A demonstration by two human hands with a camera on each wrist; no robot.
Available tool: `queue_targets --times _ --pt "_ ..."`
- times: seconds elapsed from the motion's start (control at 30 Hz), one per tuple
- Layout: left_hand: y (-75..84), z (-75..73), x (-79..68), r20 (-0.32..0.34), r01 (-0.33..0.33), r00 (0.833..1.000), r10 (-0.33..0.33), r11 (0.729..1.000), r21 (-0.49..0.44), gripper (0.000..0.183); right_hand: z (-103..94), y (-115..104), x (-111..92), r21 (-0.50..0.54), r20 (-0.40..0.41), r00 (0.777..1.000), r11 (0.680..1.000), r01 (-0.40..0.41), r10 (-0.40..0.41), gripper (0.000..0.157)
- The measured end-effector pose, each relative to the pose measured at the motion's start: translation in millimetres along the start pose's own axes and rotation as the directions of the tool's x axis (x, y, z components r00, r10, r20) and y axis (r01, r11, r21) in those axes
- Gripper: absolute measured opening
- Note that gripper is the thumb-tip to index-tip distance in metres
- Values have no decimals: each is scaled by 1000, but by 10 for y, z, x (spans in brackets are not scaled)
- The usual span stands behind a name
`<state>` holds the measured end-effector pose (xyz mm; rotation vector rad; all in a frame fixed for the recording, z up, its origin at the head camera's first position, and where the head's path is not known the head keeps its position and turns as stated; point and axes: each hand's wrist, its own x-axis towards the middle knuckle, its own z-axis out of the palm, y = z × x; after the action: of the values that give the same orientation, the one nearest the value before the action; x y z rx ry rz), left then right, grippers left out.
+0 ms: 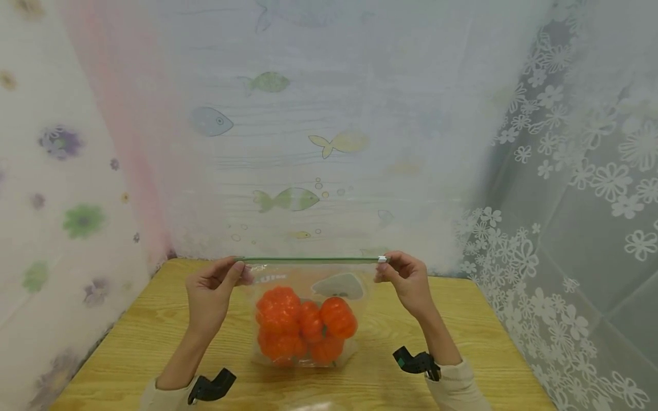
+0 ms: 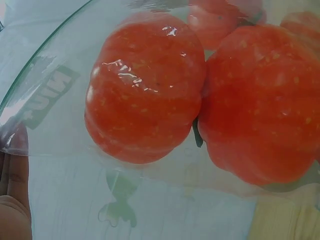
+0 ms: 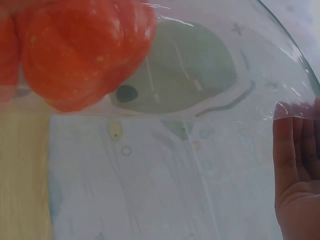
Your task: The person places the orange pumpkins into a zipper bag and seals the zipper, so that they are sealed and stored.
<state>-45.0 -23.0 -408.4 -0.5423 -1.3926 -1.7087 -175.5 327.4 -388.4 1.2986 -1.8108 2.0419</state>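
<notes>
A clear zip bag (image 1: 308, 275) hangs upright between my two hands, its green zip strip (image 1: 308, 260) pulled straight across the top. Several ribbed orange-red tomatoes (image 1: 279, 308) lie inside it. My left hand (image 1: 208, 297) pinches the top left corner, thumb in front. At the opposite corner my right hand (image 1: 413, 288) pinches the bag beside the white slider (image 1: 382, 259). Tomatoes (image 2: 145, 90) fill the left wrist view behind the film, while one tomato (image 3: 85, 55) and a printed patch (image 3: 185, 70) show in the right. Whether the bag's bottom touches the table cannot be told.
A wooden table (image 1: 437, 331) spreads beneath the bag. Behind it hangs a pale curtain (image 1: 411, 142) printed with fish. Flowered sheets stand on the left (image 1: 82, 171) and right (image 1: 591, 228). A black wrist mount (image 1: 212, 386) sits on each sleeve.
</notes>
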Motion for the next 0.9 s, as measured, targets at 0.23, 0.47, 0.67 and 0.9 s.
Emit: queue_targets --times 0.23,0.47,0.67,0.9 --pt "-58 -116 15 48 38 998 -41 998 47 13 56 49 12 -6 -50 999 1000 4 -4 13" --pt "-83 -162 41 72 58 995 -62 997 56 10 81 80 21 -42 -75 997 999 24 -27 14" --pt "-17 -122 64 70 14 997 -14 1000 -1 13 91 -30 12 -80 -68 997 997 24 -29 15" --pt "50 -85 107 77 35 996 -36 999 22 14 91 -188 -3 -65 -90 995 997 -37 31 19"
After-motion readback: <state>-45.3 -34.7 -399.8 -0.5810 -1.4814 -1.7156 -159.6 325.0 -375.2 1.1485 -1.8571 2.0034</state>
